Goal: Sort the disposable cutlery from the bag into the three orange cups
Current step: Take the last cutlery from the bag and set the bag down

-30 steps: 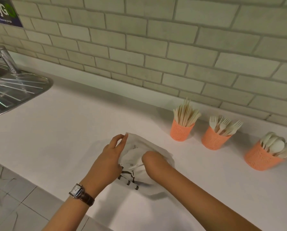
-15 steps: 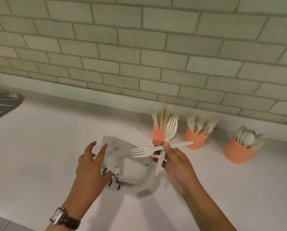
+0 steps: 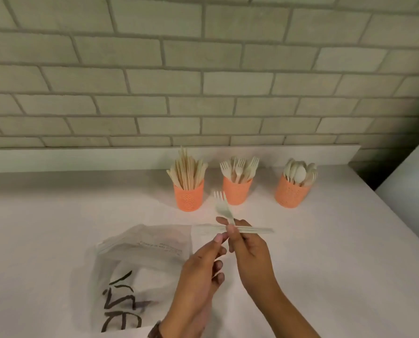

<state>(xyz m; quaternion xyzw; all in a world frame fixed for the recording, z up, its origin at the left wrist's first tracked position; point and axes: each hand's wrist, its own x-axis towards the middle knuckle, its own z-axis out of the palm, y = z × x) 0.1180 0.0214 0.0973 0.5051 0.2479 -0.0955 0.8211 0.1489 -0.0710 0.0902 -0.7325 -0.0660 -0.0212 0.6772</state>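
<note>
1. Blurring hides detail: my right hand [image 3: 250, 252] pinches an upright fork [image 3: 224, 208] and a crosswise second utensil [image 3: 252, 230] of unclear type.
2. My left hand [image 3: 198, 272] reaches that utensil with its fingertips; I cannot tell if it grips.
3. Partly covered by my left arm, the bag [image 3: 140, 264] lies on the counter [image 3: 325, 264].
4. Behind stand the knife cup [image 3: 189, 197], fork cup [image 3: 236, 191] and spoon cup [image 3: 292, 193].

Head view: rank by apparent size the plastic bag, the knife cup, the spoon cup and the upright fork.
1. plastic bag
2. knife cup and spoon cup: alike, not ranked
3. upright fork: smallest, even though nearer the camera
</note>
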